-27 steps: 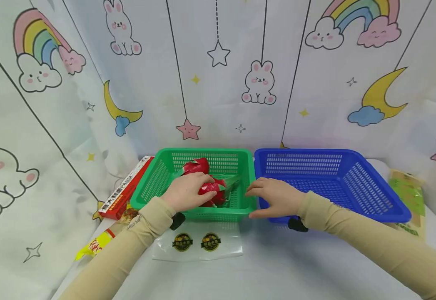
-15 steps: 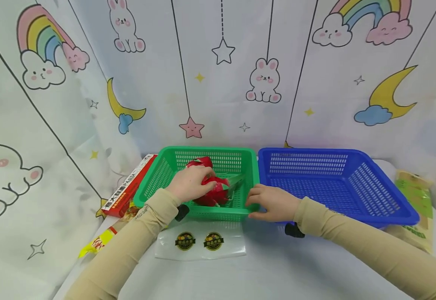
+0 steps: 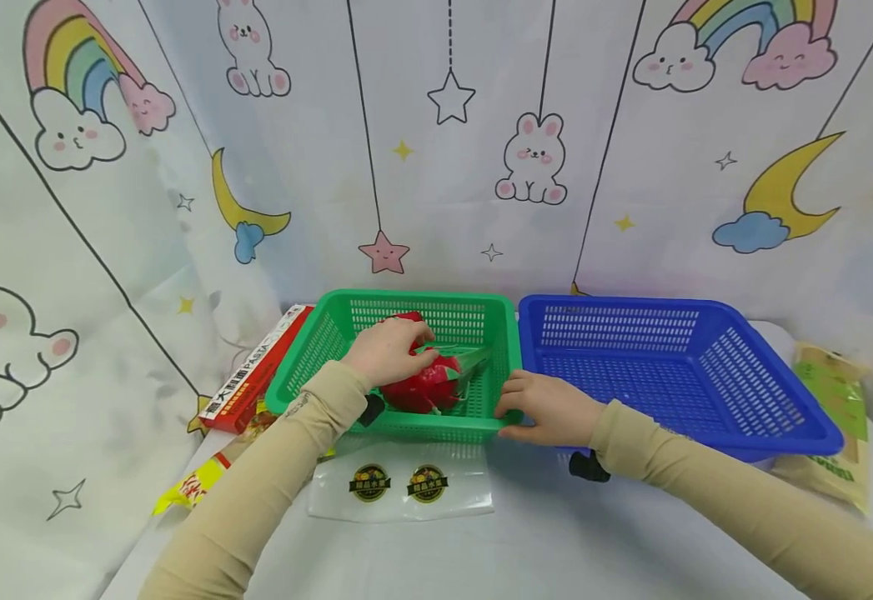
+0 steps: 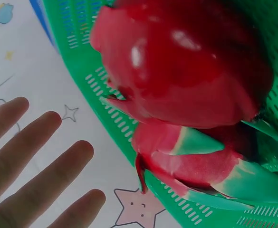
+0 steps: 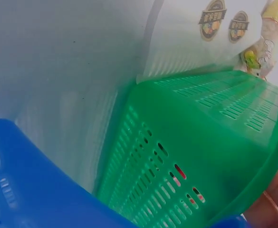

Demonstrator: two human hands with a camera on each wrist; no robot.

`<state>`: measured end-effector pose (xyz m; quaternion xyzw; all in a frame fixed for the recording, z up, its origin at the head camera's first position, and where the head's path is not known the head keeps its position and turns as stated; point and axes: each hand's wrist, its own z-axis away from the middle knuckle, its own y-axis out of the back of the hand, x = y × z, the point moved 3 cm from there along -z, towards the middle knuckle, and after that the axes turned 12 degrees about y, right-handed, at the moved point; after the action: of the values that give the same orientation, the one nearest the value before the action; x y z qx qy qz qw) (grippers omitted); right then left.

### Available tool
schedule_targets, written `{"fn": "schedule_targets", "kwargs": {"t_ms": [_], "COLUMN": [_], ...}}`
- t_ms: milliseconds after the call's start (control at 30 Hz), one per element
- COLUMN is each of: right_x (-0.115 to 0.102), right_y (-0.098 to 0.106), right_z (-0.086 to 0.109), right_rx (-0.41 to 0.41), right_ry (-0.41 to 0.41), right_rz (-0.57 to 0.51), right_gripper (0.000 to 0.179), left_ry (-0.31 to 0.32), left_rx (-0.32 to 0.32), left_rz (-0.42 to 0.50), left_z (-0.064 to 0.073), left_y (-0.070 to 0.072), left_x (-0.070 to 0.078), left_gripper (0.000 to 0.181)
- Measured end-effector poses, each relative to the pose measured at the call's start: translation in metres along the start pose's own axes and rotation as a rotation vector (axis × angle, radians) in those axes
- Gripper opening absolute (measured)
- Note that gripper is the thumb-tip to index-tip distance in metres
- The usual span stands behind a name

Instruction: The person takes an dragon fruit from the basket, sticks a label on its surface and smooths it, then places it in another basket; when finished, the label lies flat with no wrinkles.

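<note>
Two red dragon fruits with green-tipped scales lie in a green basket [image 3: 331, 342]; the left wrist view shows one dragon fruit [image 4: 177, 61] close up and the second dragon fruit [image 4: 196, 161] beside it. My left hand [image 3: 387, 350] hovers over them, partly hiding them in the head view. Its fingers [image 4: 43, 161] are straight and spread, apart from the fruit in the left wrist view. At the basket's front right corner, my right hand [image 3: 552, 408] grips the rim, fingers over the edge and thumb at the front.
A blue basket [image 3: 654, 367] stands against the green one's right. A clear plastic bag [image 3: 398, 492] with round labels lies in front. On the left are a red pasta box [image 3: 256, 367] and a yellow packet [image 3: 192, 487]; a green-and-tan packet [image 3: 834, 417] lies far right.
My right hand has moved from beside the blue basket's edge onto the green basket's rim and taken hold. The left hand stays over the fruits, shifting slightly.
</note>
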<state>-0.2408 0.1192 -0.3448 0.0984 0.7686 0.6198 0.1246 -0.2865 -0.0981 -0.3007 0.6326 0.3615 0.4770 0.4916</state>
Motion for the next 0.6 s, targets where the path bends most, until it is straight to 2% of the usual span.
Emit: {"fn": "schedule_targets", "kwargs": {"t_ms": [333, 600], "right_x": [0.0, 0.0], "right_y": [-0.003, -0.005], "right_z": [0.003, 0.004], "right_rx": [0.035, 0.052], "right_ry": [-0.027, -0.036], "right_rz": [-0.015, -0.001], "right_gripper": [0.014, 0.016], "left_ry": [0.021, 0.035], "left_rx": [-0.047, -0.101], "left_rz": [-0.068, -0.141], "left_z": [-0.02, -0.034], "left_y": [-0.004, -0.016], "left_x": [0.001, -0.001], "left_gripper": [0.034, 0.044]}}
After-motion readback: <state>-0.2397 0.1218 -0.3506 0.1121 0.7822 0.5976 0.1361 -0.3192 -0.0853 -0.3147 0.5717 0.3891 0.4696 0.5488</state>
